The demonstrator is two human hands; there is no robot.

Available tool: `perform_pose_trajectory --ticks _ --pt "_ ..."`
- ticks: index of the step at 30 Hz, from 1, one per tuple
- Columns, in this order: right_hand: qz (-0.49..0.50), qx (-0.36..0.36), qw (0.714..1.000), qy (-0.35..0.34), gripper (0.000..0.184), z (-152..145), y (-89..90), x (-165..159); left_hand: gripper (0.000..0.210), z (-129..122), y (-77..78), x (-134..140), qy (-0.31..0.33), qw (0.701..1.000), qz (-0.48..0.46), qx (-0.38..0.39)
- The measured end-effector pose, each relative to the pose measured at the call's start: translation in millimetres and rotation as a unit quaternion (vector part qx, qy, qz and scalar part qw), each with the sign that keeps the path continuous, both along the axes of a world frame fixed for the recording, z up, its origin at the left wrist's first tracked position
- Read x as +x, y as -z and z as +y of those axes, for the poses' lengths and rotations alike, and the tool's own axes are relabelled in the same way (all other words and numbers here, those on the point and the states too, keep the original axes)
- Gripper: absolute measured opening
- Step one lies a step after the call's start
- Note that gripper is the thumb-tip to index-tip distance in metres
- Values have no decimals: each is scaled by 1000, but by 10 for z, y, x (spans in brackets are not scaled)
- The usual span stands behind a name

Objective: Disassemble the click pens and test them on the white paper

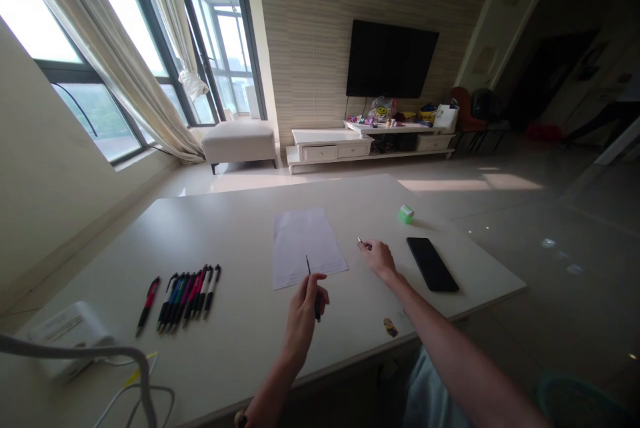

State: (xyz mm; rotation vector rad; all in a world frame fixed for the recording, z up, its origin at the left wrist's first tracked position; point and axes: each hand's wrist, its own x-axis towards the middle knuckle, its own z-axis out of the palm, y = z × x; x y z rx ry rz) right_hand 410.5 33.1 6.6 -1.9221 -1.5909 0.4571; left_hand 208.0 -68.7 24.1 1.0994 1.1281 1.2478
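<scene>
I see bright windows (123,1) at ten o'clock, behind pale curtains (107,48). At one, a dark television (393,60) hangs on a striped wall (305,48) above a white cabinet (353,150). Glossy floor (520,221) spreads toward three; murky two o'clock probably holds chairs (462,109).

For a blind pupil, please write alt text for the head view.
A person's left hand holds a slim dark pen part near rectangular white paper on a pale table; the right hand pinches a small silvery piece. Multicoloured pens lie left, a flat black phone right.
</scene>
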Motion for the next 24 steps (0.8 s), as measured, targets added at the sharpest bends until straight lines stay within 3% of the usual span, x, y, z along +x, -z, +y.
perform_pose_trajectory --ticks 4,7,24 --pt "-59 -20 997 43 23 97 212 112 39 -26 -19 -39 -11 1000 -4 -8" --pt "-91 -21 994 49 22 135 278 103 37 -34 -2 -62 -6 1000 -15 -5" --pt "-120 -43 992 16 19 52 269 87 39 -72 23 -172 -6 1000 -8 1"
